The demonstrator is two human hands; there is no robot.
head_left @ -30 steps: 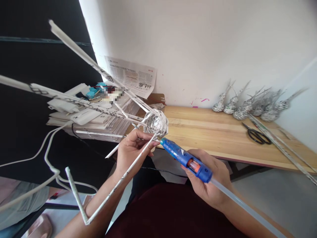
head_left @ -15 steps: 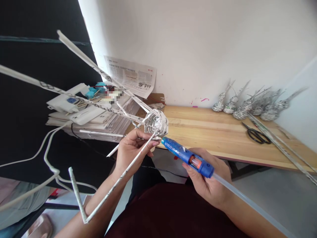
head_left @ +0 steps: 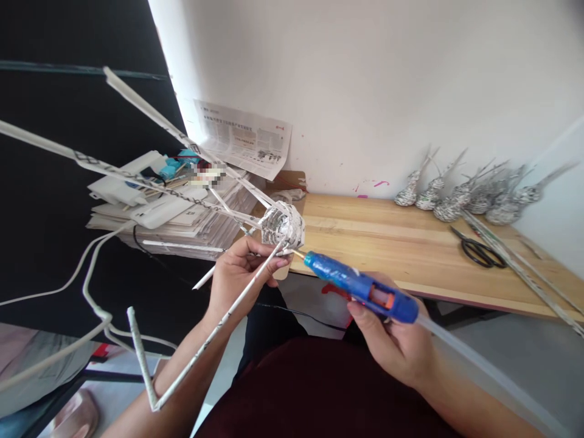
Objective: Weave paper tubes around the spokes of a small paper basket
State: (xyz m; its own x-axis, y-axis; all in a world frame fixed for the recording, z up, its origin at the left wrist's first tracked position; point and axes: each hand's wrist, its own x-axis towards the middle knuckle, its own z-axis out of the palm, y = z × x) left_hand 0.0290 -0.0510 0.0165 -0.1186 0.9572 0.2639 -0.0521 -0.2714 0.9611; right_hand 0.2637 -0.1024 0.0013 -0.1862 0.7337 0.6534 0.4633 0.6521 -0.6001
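My left hand (head_left: 246,274) pinches the lower edge of a small woven newspaper basket (head_left: 296,230). Several long rolled-paper sticks stick out from it, and one bent paper stick (head_left: 219,325) runs down across my left forearm. Wrapped around a blue glue gun (head_left: 340,274) is my right hand (head_left: 396,340). A clear glue stick (head_left: 483,359) comes out of the gun's back end. The gun's brass nozzle points at the basket's lower rim, close to my left fingertips; I cannot tell whether it touches.
On the wooden table (head_left: 356,228), several gourd-shaped woven paper pieces (head_left: 449,207) stand against the wall at the back right. Black scissors (head_left: 481,252) lie beside long paper sticks (head_left: 524,274). A newspaper stack (head_left: 182,228) at left carries a white power strip (head_left: 159,207). White cables (head_left: 86,292) hang at left.
My right hand has drawn the glue gun slightly right, so its brass nozzle now shows. The left hand and basket have shifted a little left in view.
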